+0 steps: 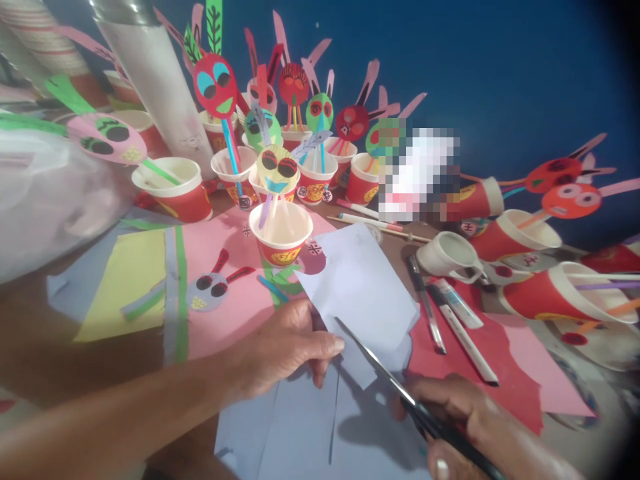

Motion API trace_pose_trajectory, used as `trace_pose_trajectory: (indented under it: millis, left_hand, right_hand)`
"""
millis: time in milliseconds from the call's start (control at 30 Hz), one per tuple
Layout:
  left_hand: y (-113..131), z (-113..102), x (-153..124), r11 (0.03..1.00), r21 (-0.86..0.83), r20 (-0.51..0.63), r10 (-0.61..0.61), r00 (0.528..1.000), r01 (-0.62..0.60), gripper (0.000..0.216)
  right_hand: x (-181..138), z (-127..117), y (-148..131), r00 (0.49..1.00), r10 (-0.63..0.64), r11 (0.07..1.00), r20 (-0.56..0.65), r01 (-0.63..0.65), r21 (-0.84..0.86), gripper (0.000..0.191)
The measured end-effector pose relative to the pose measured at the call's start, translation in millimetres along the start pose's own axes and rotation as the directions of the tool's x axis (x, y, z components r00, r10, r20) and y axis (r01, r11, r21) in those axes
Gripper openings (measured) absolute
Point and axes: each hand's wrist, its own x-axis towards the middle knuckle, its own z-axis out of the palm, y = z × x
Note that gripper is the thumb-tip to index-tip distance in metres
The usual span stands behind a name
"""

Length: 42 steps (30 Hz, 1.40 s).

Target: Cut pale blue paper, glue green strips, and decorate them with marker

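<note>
My left hand [287, 347] pinches the near edge of a pale blue sheet of paper [360, 287] and holds it up off the table. My right hand [470, 420] grips black-handled scissors [385, 373], whose blades are cutting into the sheet's lower edge. More pale blue paper [295, 433] lies flat under both hands. A pale blue paper face with dark eyes and red ears [213, 287] rests on a pink sheet [225, 307] to the left.
Several red paper cups [280, 237] holding paper faces on straws stand at the back. Other cups [560, 293] lie tipped over at the right. Pens [453, 320] lie on red paper [495, 360]. A yellow sheet [125, 280] is at left. A white cup [450, 257] sits nearby.
</note>
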Motion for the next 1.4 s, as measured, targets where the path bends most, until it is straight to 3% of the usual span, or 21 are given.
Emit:
trace_pose_trajectory:
  millis: [133,333,433,533,667,867,1033,1233,1400]
  left_hand:
    - [-3,0,-1,1.0,-0.02,-0.085,0.005,0.996,-0.007,0.021]
    - [-2,2,-3,0.997,0.062,-0.138,0.047,0.989,-0.039,0.017]
    - [0,2,-3,0.997,0.049,-0.121,0.063,0.991,-0.058,0.014]
    - [3,1,-2,0.999,0.018,-0.095,0.03,0.995,-0.028,0.011]
    - [4,-2,-2,1.0,-0.031,0.003,0.005,1.0,-0.005,0.008]
    - [5,-6,-1,0.999,-0.043,0.036,-0.014,0.999,0.016,0.012]
    - [7,-6,-1,0.998,-0.044,0.058,-0.032,0.998,0.034,0.018]
    - [6,-8,-1,0.999,-0.039,0.073,-0.026,0.997,0.029,0.021]
    - [7,-11,0,1.0,-0.007,0.149,-0.018,0.989,0.019,0.01]
  right_hand:
    - [1,-1,4,1.0,-0.002,1.0,-0.023,0.003,0.028,0.035]
    - [4,-2,5,0.998,0.049,0.998,0.03,-0.05,0.041,0.026]
    - [3,-3,8,0.998,-0.025,1.0,0.049,0.025,-0.007,0.032]
    - [-2,-2,10,0.991,-0.13,0.991,-0.036,0.128,-0.051,0.043]
    - [-7,2,5,0.986,-0.086,0.996,-0.142,0.083,-0.03,0.042]
    - [-7,4,-11,0.999,-0.006,0.998,-0.047,0.009,0.062,0.038]
    - [-6,4,-14,0.998,0.045,0.999,-0.047,-0.044,0.021,0.036]
    - [-5,-4,-12,0.997,-0.052,0.996,0.059,0.056,-0.074,0.019]
    - [-1,-13,1,0.998,-0.039,0.996,0.053,0.043,-0.077,0.03]
